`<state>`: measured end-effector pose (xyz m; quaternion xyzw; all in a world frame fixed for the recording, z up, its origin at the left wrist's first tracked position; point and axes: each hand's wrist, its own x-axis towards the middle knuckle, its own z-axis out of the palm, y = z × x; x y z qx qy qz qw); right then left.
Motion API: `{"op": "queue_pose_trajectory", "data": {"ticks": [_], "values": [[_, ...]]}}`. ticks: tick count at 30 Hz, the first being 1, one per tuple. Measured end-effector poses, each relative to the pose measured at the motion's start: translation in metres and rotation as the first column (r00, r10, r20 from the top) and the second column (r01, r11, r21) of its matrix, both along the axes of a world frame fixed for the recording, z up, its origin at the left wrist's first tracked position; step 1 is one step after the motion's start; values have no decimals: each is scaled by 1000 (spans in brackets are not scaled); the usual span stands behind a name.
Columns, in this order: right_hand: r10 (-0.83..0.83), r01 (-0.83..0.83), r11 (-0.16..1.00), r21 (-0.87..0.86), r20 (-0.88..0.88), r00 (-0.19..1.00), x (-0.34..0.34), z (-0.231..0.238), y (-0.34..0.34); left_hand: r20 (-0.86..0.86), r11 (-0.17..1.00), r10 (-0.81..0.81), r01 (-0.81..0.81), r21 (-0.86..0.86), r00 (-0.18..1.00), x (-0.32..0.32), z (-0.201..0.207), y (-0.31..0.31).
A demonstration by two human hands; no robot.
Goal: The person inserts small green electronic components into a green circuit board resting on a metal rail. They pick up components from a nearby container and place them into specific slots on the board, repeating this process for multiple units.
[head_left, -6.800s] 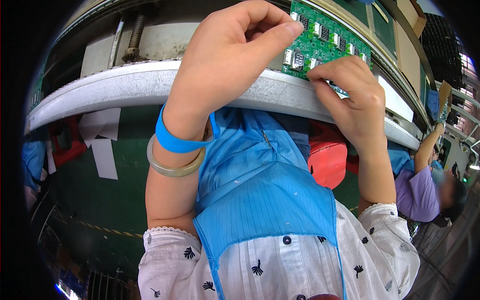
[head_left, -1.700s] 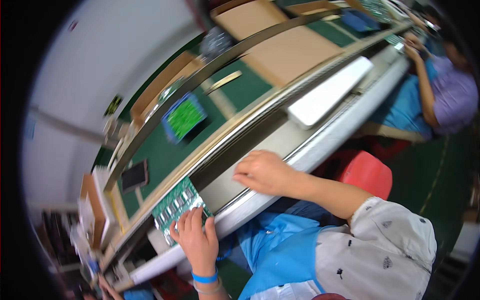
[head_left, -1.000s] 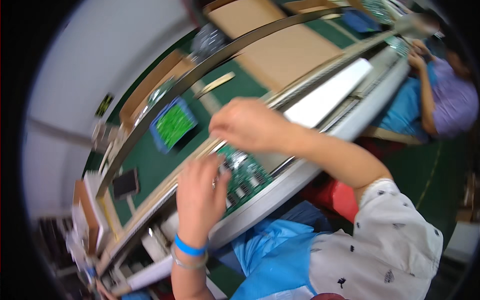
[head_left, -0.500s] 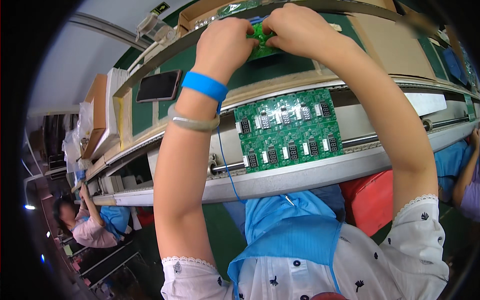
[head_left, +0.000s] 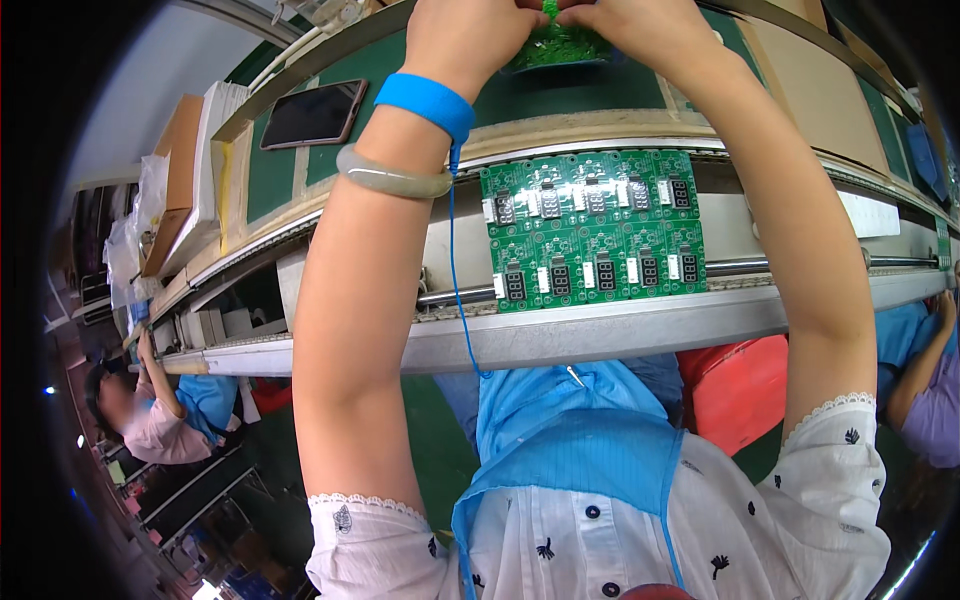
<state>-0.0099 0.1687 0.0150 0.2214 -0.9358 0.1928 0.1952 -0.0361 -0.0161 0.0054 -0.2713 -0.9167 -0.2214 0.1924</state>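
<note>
Both hands are at the top edge of the view, partly cut off. Fingertips of my left hand (head_left: pixel 468 38) and my right hand (head_left: pixel 645 28) come together in a pinch around a cluster of small green parts (head_left: pixel 550 9), too small to make out singly. Just below lies a heap of the same green pieces (head_left: pixel 560 48) in a dark bin. Nearer to me, a green circuit board panel (head_left: pixel 622 228) with white connectors and dark digit displays rests across the conveyor rails. My left wrist wears a blue wrist strap (head_left: pixel 425 98) with a thin cord, and a pale bangle.
A phone (head_left: pixel 313 113) lies on the green bench at left, near a cardboard box (head_left: pixel 178 185) and white foam. A metal rail (head_left: pixel 600 335) runs along the near edge. A red seat (head_left: pixel 733 395) stands below. Other people sit at far left and far right.
The view has tipped downward, so the hands and bench sit higher in it. My hands have drawn up from the green heap, which now shows below the fingertips, with green parts between them.
</note>
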Motion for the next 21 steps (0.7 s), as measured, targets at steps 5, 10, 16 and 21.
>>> {"op": "queue_pose_trajectory", "data": {"ticks": [5,10,16,21], "values": [[-48,44,994,-98,-33,998,-5,-6,-1,66,985,-3,-8,171,998,4,4,-4],[31,-37,952,-305,-23,999,8,-3,-6,393,896,-125,-66,438,911,21,14,-16],[285,-43,816,-576,336,898,55,-22,10,571,721,-358,-170,672,739,63,11,-40],[463,83,674,-734,508,726,93,-24,7,593,740,-474,-70,669,651,97,-7,-64]]}}
